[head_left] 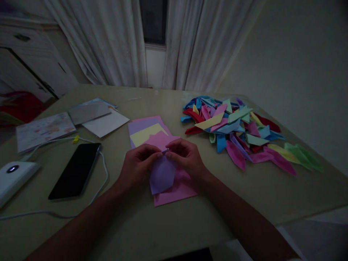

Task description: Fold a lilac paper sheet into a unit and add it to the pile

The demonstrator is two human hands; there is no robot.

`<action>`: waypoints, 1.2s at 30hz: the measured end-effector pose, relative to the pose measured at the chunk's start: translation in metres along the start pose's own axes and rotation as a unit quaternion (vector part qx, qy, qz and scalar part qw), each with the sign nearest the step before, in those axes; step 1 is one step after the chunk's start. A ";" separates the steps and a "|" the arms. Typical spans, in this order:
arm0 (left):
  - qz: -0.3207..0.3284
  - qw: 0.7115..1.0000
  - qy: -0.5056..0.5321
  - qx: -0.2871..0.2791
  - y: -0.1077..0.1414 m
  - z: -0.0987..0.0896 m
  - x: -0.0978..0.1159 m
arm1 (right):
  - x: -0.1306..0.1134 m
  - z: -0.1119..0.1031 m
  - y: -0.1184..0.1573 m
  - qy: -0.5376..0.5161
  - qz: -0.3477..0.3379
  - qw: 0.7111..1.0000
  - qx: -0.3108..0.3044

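A purple sheet of paper (163, 175), partly folded, is pinched at its far edge by both hands. My left hand (138, 161) grips that edge between thumb and fingers. Close beside it, my right hand (186, 156) pinches the same edge, and the two thumbs almost meet. Under the purple paper lies a pink sheet (179, 190) on the table. Beyond the hands, a yellow sheet (145, 133) and a lilac sheet (136, 127) overlap with more pink paper. The fold under my fingertips is mostly hidden.
Folded colored paper pieces (231, 121) lie heaped on the table (130, 232) at the right. On the left are a black phone (77, 172), a white power bank (17, 177) with a cable (104, 170), and flat booklets (46, 129). Curtains (108, 40) hang behind.
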State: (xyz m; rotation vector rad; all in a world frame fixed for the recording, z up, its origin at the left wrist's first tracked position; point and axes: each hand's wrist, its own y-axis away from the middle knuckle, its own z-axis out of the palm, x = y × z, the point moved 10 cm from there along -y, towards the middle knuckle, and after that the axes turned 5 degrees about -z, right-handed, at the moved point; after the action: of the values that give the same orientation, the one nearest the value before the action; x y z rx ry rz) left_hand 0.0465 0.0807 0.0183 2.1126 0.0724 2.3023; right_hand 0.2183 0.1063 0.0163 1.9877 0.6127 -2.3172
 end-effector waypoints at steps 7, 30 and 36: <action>-0.032 0.999 0.021 0.004 -0.002 -0.002 -0.004 | -0.005 -0.001 0.001 0.001 -0.015 1.000 0.006; 0.023 0.997 -0.054 -0.054 0.002 0.008 0.003 | -0.006 -0.002 -0.003 0.033 -0.032 0.999 -0.007; 0.013 0.997 -0.026 -0.067 0.000 0.012 0.004 | -0.012 -0.002 -0.002 0.054 -0.042 0.998 -0.002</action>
State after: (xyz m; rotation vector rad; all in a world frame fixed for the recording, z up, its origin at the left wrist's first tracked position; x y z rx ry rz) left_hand 0.0583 0.0808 0.0231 2.1184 -0.1071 2.1951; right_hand 0.2216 0.1065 0.0278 2.1381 0.7194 -2.2621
